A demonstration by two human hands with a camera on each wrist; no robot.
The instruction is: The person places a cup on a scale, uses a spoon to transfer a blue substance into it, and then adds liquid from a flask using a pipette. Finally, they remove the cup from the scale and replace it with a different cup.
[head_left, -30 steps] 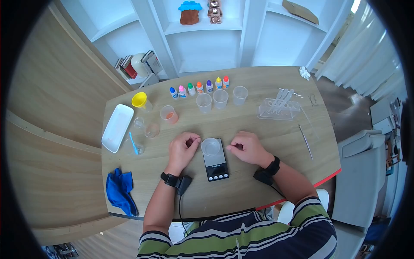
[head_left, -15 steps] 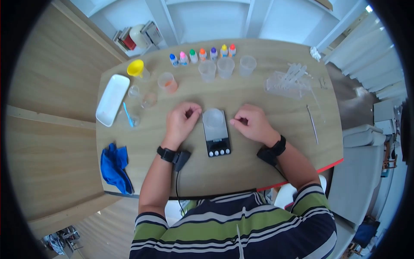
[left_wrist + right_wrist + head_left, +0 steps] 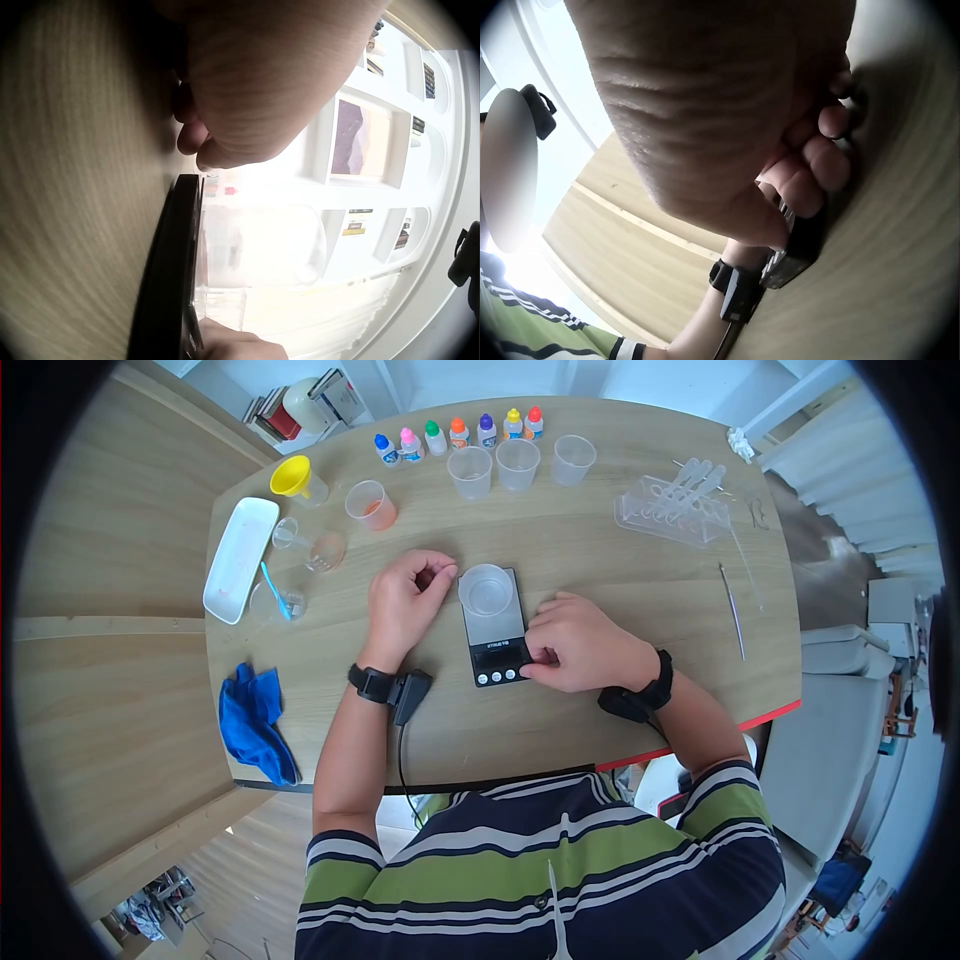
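Note:
A black digital pocket scale (image 3: 497, 660) lies on the table between the hands, with a round clear cup (image 3: 487, 592) on its silver weighing plate. My right hand (image 3: 585, 645) is at the scale's lower right corner. Its thumb (image 3: 769, 225) reaches over the button end, and its curled fingers (image 3: 799, 187) lie against the scale's side. To the left of the scale, my left hand (image 3: 408, 605) rests on the table, loosely curled and holding nothing, fingertips near the cup's side. In the left wrist view the scale (image 3: 169, 277) shows edge-on beside that hand.
Behind stand several colored-cap bottles (image 3: 436, 438), clear cups (image 3: 517, 465) and a cup of orange-pink liquid (image 3: 372, 505). On the left are a yellow funnel (image 3: 292, 476), a white tray (image 3: 240, 560) and a blue cloth (image 3: 250, 725). A clear rack (image 3: 670, 515) and metal rod (image 3: 733, 610) lie right.
My right hand has moved from beside the scale onto its button corner. The left hand keeps its place beside the scale. The head view has tilted downward.

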